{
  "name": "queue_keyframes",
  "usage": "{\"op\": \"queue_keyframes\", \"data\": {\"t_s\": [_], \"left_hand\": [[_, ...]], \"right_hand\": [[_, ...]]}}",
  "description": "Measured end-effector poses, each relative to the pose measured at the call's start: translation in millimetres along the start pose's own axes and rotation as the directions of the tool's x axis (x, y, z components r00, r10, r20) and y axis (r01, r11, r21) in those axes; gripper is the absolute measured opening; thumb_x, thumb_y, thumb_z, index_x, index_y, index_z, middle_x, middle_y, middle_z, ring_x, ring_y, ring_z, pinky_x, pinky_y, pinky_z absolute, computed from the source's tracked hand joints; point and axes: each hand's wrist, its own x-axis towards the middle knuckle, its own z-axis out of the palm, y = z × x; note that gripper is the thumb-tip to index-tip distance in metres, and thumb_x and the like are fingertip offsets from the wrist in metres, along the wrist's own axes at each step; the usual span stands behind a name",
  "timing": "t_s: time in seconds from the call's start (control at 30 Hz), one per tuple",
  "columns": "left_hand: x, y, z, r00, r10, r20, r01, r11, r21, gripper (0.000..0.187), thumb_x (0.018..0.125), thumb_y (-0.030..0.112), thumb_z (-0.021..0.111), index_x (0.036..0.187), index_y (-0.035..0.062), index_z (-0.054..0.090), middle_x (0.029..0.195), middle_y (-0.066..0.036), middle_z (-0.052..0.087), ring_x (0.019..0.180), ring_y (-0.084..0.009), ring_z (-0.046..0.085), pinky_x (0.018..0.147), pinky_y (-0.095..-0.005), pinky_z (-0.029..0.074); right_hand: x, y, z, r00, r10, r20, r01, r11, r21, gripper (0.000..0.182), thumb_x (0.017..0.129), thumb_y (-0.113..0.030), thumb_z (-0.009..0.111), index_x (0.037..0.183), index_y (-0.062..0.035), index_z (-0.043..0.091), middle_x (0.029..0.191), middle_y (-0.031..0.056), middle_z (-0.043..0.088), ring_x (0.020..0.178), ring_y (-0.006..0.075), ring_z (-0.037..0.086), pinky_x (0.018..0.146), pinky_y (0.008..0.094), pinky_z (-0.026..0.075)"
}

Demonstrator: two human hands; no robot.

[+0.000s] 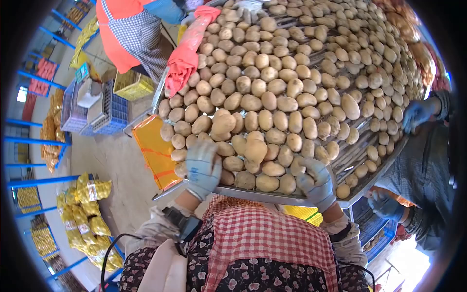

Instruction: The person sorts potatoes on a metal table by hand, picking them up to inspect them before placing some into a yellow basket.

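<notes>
Many brown potatoes (266,119) cover the metal sorting table (243,194) in front of me. My left hand (202,170), in a pale blue glove, lies at the table's left front edge. Its fingers stretch out over the potatoes there and look slightly blurred. At the front right, my right hand (316,184), gloved the same way, has its fingers and thumb curled around a potato (297,167) among the others. A lumpy, odd-shaped potato (255,151) rests on top of its neighbours between my hands.
A co-worker's gloved hands (419,114) reach in at the right. Another person in a checked apron (134,34) stands at the far left. An orange bag (154,151) hangs by the table's left side. Blue crates (109,109) and yellow net sacks (87,209) stand on the floor.
</notes>
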Motion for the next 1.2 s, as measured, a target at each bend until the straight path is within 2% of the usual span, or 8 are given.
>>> {"op": "queue_keyframes", "data": {"t_s": [0.03,0.17,0.43,0.57,0.63,0.9,1.03,1.2], "left_hand": [[-14,-25,-1,0.991,-0.073,-0.111,0.083,0.993,0.082,0.054,0.073,0.024,0.066,0.122,0.0048,0.054,0.120,-0.020,0.053,0.115,-0.0425,0.047,0.100,-0.0527,0.035],[-8,-14,-6,0.969,-0.200,0.146,0.203,0.979,-0.005,0.072,0.073,0.039,0.069,0.133,0.0049,0.046,0.134,-0.022,0.045,0.126,-0.0452,0.038,0.108,-0.0548,0.027],[-19,-62,-18,0.936,-0.229,0.266,0.146,0.943,0.298,0.079,0.074,0.045,0.070,0.139,0.0091,0.043,0.148,-0.020,0.033,0.137,-0.0435,0.028,0.114,-0.0579,0.016],[3,-69,-20,0.911,-0.357,0.208,0.380,0.921,-0.084,0.080,0.075,0.046,0.069,0.141,0.0081,0.041,0.146,-0.021,0.037,0.135,-0.0426,0.032,0.113,-0.0583,0.017],[10,-58,-7,0.971,-0.072,0.229,0.067,0.997,0.029,0.086,0.076,0.053,0.066,0.144,0.0086,0.039,0.146,-0.022,0.036,0.135,-0.0431,0.032,0.113,-0.0587,0.018],[7,-67,-5,0.983,-0.106,-0.152,0.132,0.977,0.168,0.081,0.076,0.050,0.065,0.142,0.0096,0.043,0.143,-0.021,0.040,0.133,-0.0462,0.033,0.110,-0.0613,0.021],[37,-45,-7,0.973,0.200,0.116,-0.211,0.974,0.082,0.074,0.077,0.042,0.066,0.140,0.0093,0.045,0.143,-0.022,0.040,0.131,-0.0447,0.036,0.108,-0.0578,0.028],[17,-94,-35,0.990,-0.098,0.106,0.077,0.981,0.179,0.076,0.076,0.048,0.070,0.139,0.0114,0.048,0.142,-0.020,0.040,0.133,-0.0429,0.034,0.109,-0.0564,0.028]], "right_hand": [[14,-3,18,0.985,-0.148,0.083,0.169,0.896,-0.410,0.056,0.082,-0.014,0.068,0.135,-0.0041,0.050,0.123,0.0129,0.059,0.104,0.0285,0.061,0.092,0.0376,0.049],[32,-13,66,0.930,-0.152,0.333,0.347,0.660,-0.666,0.062,0.073,-0.034,0.076,0.126,-0.0115,0.055,0.136,0.0169,0.047,0.129,0.0390,0.043,0.104,0.0534,0.037],[52,-5,65,0.883,-0.085,0.461,0.417,0.594,-0.689,0.071,0.076,-0.045,0.071,0.139,-0.0202,0.048,0.147,0.0158,0.036,0.138,0.0392,0.032,0.113,0.0524,0.029],[73,-21,98,0.900,-0.023,0.435,0.371,0.564,-0.738,0.073,0.075,-0.048,0.071,0.139,-0.0220,0.048,0.150,0.0158,0.032,0.142,0.0390,0.026,0.115,0.0513,0.027],[86,-27,108,0.890,-0.152,0.429,0.419,0.641,-0.643,0.074,0.074,-0.051,0.071,0.139,-0.0217,0.049,0.151,0.0158,0.030,0.142,0.0398,0.024,0.115,0.0511,0.027],[84,-22,107,0.947,-0.079,0.310,0.294,0.602,-0.742,0.074,0.078,-0.054,0.066,0.139,-0.0171,0.045,0.146,0.0207,0.038,0.137,0.0418,0.031,0.111,0.0539,0.028],[111,-38,128,0.889,-0.233,0.394,0.437,0.688,-0.579,0.065,0.083,-0.051,0.062,0.136,-0.0148,0.048,0.137,0.0196,0.046,0.133,0.0403,0.037,0.109,0.0529,0.032],[89,-18,93,0.971,-0.235,0.042,0.194,0.676,-0.711,0.066,0.078,-0.041,0.069,0.135,-0.0118,0.049,0.136,0.0167,0.048,0.131,0.0380,0.041,0.107,0.0527,0.034]]}}
